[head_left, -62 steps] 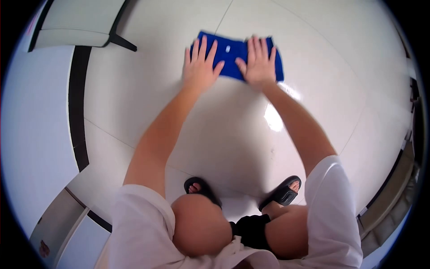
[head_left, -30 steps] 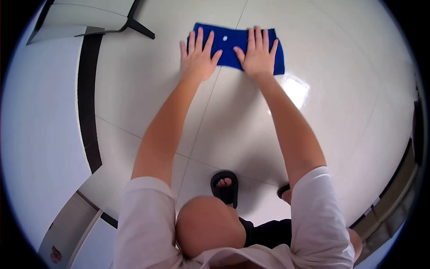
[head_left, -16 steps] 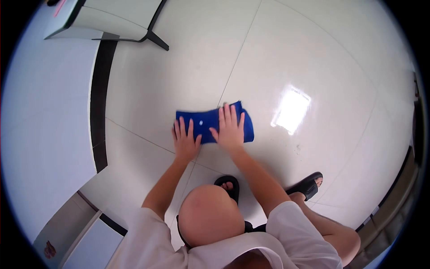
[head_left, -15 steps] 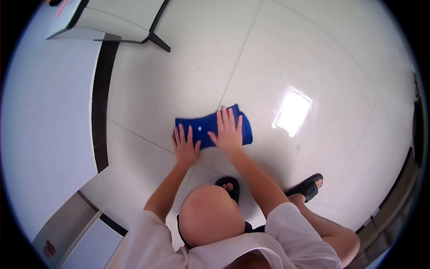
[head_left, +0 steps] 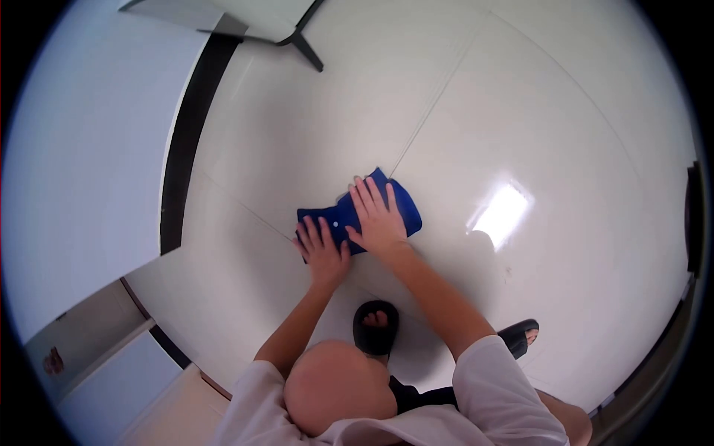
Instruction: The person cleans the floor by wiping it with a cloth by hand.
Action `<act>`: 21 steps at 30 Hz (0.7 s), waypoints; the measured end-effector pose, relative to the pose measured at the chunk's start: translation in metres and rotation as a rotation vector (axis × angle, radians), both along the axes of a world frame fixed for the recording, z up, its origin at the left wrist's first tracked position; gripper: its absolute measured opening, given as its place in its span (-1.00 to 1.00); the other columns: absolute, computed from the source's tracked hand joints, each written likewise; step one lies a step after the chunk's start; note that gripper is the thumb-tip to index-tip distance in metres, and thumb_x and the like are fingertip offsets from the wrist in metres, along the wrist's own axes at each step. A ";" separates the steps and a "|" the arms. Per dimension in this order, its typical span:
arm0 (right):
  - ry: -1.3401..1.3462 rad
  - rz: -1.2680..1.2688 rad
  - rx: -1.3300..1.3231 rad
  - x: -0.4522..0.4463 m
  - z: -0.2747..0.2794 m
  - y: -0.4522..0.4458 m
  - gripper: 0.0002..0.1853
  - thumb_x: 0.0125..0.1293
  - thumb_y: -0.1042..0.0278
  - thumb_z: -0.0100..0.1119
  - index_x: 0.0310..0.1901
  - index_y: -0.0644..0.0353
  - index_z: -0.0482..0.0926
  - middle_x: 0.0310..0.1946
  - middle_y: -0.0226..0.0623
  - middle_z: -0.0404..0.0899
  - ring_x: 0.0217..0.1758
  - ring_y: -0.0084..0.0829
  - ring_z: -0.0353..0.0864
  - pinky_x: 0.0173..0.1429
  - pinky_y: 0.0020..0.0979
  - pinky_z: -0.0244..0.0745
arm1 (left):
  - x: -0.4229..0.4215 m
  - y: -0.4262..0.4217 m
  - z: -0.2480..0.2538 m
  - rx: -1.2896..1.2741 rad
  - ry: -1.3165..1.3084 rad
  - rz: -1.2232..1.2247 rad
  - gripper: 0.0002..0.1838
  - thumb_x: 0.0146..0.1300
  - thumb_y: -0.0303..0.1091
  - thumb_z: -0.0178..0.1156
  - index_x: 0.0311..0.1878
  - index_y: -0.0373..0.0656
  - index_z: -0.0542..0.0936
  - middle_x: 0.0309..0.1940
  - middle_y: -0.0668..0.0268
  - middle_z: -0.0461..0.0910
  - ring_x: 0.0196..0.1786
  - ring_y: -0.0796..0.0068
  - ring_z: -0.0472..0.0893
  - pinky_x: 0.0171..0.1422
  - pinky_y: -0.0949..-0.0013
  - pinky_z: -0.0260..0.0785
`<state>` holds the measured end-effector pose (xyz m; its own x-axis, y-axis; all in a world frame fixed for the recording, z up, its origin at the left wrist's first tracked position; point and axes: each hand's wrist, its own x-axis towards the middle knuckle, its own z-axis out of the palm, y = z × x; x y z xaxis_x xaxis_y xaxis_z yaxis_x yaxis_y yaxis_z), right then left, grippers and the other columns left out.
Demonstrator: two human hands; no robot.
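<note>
A dark blue cloth [head_left: 343, 213], folded and bunched, lies on the pale tiled floor [head_left: 550, 111]. A small white spot shows near its middle. My left hand [head_left: 321, 249] presses on the cloth's left end with fingers spread. On its right part rests my right hand [head_left: 379, 219], flat, the fingers spread and the thumb pointing left. Both palms face down, and neither hand grasps the cloth. Its right edge sticks out beyond my right hand, and part of its surface is hidden under the hands.
My bent knee [head_left: 338, 386] and black slippers [head_left: 375, 338] are close below the hands. A white cabinet side with a dark base strip [head_left: 195, 126] stands at left. A dark furniture leg [head_left: 306, 52] reaches the floor at the top. Bright light reflects on the tiles at right.
The view has shifted and turned slightly. Both hands still lie on the cloth, which now looks more bunched and tilted, its left end lower in view.
</note>
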<state>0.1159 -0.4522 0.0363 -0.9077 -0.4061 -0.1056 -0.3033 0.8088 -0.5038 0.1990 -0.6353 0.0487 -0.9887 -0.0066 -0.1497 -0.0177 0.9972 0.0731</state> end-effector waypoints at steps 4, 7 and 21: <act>0.118 -0.128 -0.087 0.013 -0.006 -0.002 -0.07 0.39 -0.03 0.31 0.67 0.31 0.24 0.74 -0.06 0.15 0.82 -0.01 0.05 0.79 0.31 -0.14 | -0.011 0.029 0.000 0.068 0.041 -0.139 -0.26 0.52 -0.07 0.14 0.72 0.00 0.32 0.78 -0.07 0.05 0.80 -0.31 -0.07 0.74 -0.53 -0.36; 0.114 -0.216 -0.062 0.041 0.003 0.010 -0.14 0.39 0.08 0.33 0.63 0.33 0.32 0.72 0.08 0.16 0.81 0.12 0.04 0.76 0.35 -0.12 | -0.020 0.026 -0.007 0.183 0.023 -0.108 -0.30 0.54 0.01 0.13 0.70 0.16 0.38 0.78 0.03 0.10 0.81 -0.26 -0.05 0.71 -0.61 -0.34; 0.205 -0.003 -0.088 -0.087 -0.017 -0.051 -0.26 0.42 0.08 0.28 0.61 0.02 0.44 0.73 -0.02 0.17 0.80 0.13 0.07 0.80 0.14 0.01 | -0.120 -0.021 -0.019 0.025 0.047 0.165 -0.26 0.60 0.13 0.05 0.77 0.22 0.24 0.83 0.04 -0.09 0.82 -0.29 -0.16 0.60 -0.79 -0.41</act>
